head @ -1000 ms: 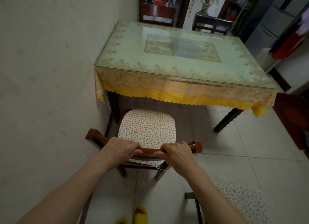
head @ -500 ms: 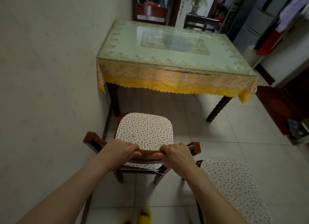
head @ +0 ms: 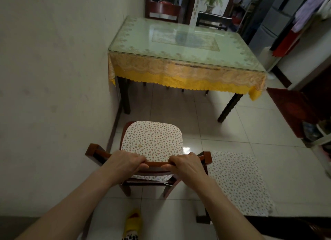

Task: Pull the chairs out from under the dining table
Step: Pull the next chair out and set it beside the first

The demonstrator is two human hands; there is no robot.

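Note:
A wooden chair with a flower-print seat cushion [head: 152, 141] stands on the tiled floor, well apart from the dining table [head: 179, 43]. The table carries a glass top over a yellow lace cloth. My left hand [head: 123, 162] grips the chair's top back rail left of centre. On the same rail, right of centre, my right hand [head: 186, 164] grips too. A second chair with the same cushion [head: 238, 182] stands just to the right, close to the first. Two more chairs, one reddish [head: 163, 11] and one dark [head: 212, 21], stand at the table's far side.
A white wall [head: 53, 78] runs close along the left of the chair and table. A red mat [head: 293, 111] and a low rack [head: 320, 137] lie at the right. My yellow slipper [head: 133, 222] is below the chair.
The chair has come back toward me, and its gap to the table has widened. The second chair at the right shows more fully. Both hands keep their grip on the rail.

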